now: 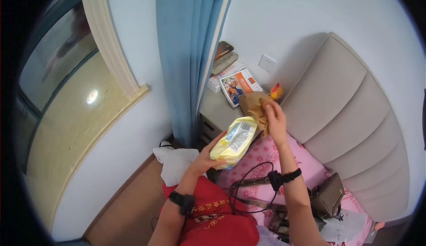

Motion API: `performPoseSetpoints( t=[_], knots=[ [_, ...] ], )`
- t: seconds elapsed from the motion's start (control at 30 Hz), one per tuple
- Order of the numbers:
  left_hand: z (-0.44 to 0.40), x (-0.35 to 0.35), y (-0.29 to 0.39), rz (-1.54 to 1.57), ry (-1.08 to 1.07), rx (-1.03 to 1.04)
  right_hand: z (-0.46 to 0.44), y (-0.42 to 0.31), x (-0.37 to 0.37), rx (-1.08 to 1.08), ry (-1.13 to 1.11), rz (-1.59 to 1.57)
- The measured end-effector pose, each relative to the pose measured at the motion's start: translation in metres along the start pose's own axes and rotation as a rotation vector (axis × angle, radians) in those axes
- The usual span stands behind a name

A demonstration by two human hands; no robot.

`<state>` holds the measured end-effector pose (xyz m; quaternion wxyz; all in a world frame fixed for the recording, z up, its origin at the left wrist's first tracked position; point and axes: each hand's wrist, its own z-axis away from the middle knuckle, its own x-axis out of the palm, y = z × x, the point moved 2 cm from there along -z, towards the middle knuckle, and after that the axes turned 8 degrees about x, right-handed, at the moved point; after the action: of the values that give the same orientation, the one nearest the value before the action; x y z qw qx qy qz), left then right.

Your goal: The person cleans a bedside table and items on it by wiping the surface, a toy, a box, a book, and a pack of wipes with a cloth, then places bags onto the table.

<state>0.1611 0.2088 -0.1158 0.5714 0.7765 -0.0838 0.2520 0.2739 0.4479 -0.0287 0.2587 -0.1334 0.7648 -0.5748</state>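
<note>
My left hand (pixel 206 158) is wrapped round the lower left side of a yellow and white soft package (pixel 235 142), which shows a barcode and printed text. To the right of the package, my right hand (pixel 276 121) pinches a crumpled brown paper bag (pixel 257 113). The bag is over the bedside table, right beside the package's top end. Behind the bag lies a white and orange box (pixel 241 86) with a colourful picture. A yellow and red toy (pixel 276 92) stands close to the bag.
A bedside table (pixel 216 108) holds brown pouches (pixel 224 60). Pink bedding (pixel 306 157) carries a brown checked handbag (pixel 328 196) and black cable (pixel 235 193). A padded headboard (pixel 346 99) rises right; a blue curtain (pixel 179 60) hangs left. A red bag (pixel 213 219) is below.
</note>
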Motion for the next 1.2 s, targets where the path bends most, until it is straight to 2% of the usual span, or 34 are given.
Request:
performPoseSetpoints(
  t=[0.03, 0.1, 0.13, 0.23, 0.33, 0.4, 0.43, 0.53, 0.6, 0.67, 0.73, 0.77, 0.8, 0.93, 0.97, 1.1, 1.2],
  knots=[
    [0.000, -0.001, -0.003, -0.023, 0.031, 0.049, -0.001, 0.012, 0.006, -0.115, 0.010, 0.272],
    [-0.001, -0.003, -0.006, -0.067, 0.093, 0.153, 0.020, 0.008, 0.029, -0.131, -0.104, 0.432],
    [0.000, -0.003, -0.004, -0.034, 0.096, 0.142, 0.031, 0.004, 0.041, -0.139, -0.163, 0.513],
    [0.002, -0.003, 0.008, 0.034, 0.104, 0.112, 0.057, -0.040, 0.052, -0.319, -0.173, 0.656],
    [0.006, -0.004, 0.005, -0.015, 0.099, 0.039, 0.067, -0.053, 0.053, -0.472, -0.308, 0.687],
    [0.008, -0.011, -0.013, -0.134, 0.102, -0.032, 0.082, -0.060, 0.059, -0.412, -0.364, 0.580],
    [0.010, -0.015, -0.020, -0.241, 0.113, -0.004, 0.090, -0.064, 0.064, -0.383, -0.393, 0.530],
    [0.013, -0.008, -0.007, -0.362, 0.065, -0.027, 0.104, -0.076, 0.073, -0.317, -0.470, 0.341],
    [0.020, -0.003, -0.008, -0.107, 0.067, 0.101, 0.119, -0.077, 0.084, -0.344, -0.602, 0.300],
    [0.029, -0.008, -0.010, -0.093, 0.109, 0.019, 0.126, -0.081, 0.093, -0.425, -0.673, 0.293],
    [0.035, -0.024, -0.020, -0.309, 0.197, -0.272, 0.104, -0.087, 0.083, -0.342, -0.615, 0.228],
    [0.039, -0.027, -0.032, -0.111, 0.236, -0.184, 0.090, -0.098, 0.073, -0.296, -0.608, 0.221],
    [0.039, -0.026, -0.031, -0.085, 0.212, -0.169, 0.080, -0.103, 0.067, -0.245, -0.599, 0.215],
    [0.022, -0.016, -0.016, 0.056, 0.166, -0.122, 0.084, -0.073, 0.071, -0.519, -0.600, 0.510],
    [0.021, -0.019, -0.019, 0.089, 0.134, -0.141, 0.078, -0.065, 0.068, -0.526, -0.549, 0.537],
    [0.011, 0.001, 0.008, 0.287, 0.093, -0.069, 0.037, -0.038, 0.040, -0.311, -0.482, 0.581],
    [0.013, -0.003, 0.000, 0.269, 0.064, -0.111, 0.030, -0.005, 0.024, -0.256, -0.476, 0.651]
  ],
)
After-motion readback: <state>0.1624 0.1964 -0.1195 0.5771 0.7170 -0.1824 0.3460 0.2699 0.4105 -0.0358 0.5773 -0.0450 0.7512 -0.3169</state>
